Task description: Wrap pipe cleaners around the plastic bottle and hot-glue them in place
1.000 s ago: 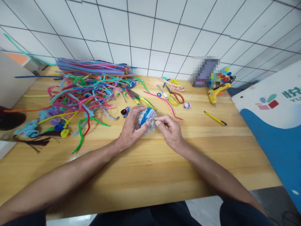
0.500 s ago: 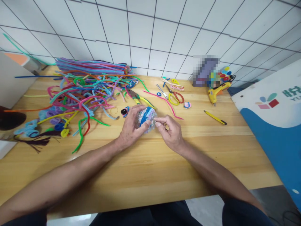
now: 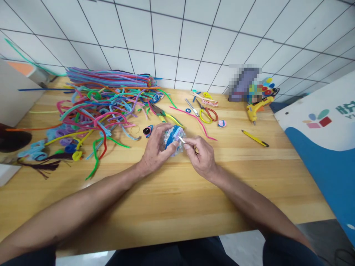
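The left hand (image 3: 156,146) curved half open around the striped piece (image 3: 172,136), thumb and fingers on its edges, over the middle of the bench (image 3: 177,207); whether the piece rested there could not be told. The right hand (image 3: 202,153), fingertips pinched tight, held a slim silver tool (image 3: 182,139). Its tip, hardly visible half a second earlier, now showed over the lilac band, suggesting close work at that spot.

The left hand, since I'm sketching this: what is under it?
A blue, lilac and whitish piece lies partly under the left hand; the portion the hand covers cannot be seen.
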`<state>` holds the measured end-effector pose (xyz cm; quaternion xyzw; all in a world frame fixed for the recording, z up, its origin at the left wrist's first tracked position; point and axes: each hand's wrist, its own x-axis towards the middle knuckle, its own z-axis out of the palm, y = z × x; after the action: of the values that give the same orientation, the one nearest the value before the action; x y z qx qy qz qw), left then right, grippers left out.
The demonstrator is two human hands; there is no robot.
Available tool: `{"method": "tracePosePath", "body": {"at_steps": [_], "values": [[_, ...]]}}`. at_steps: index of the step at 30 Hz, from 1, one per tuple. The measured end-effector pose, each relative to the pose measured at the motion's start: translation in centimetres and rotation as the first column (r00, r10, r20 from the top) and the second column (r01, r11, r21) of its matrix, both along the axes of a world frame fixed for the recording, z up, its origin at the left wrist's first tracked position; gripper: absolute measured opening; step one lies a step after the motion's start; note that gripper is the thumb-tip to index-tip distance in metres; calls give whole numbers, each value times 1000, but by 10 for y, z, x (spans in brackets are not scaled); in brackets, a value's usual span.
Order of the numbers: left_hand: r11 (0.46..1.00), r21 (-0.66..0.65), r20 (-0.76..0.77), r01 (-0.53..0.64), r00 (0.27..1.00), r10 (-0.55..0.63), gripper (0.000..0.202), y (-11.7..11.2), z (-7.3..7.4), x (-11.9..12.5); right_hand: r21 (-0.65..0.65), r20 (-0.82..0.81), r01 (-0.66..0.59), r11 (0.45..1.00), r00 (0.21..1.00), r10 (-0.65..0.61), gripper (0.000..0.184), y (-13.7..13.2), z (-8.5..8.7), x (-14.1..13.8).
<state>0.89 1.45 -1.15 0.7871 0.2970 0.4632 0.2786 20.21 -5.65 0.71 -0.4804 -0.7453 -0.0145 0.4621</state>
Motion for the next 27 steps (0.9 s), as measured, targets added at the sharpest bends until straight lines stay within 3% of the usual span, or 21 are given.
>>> {"method": "tracePosePath", "body": {"at_steps": [27], "values": [[1000, 12, -2, 0, 1000, 0, 43, 0, -2, 1, 48, 63, 18, 999, 998, -21, 21, 2, -2, 2]]}}
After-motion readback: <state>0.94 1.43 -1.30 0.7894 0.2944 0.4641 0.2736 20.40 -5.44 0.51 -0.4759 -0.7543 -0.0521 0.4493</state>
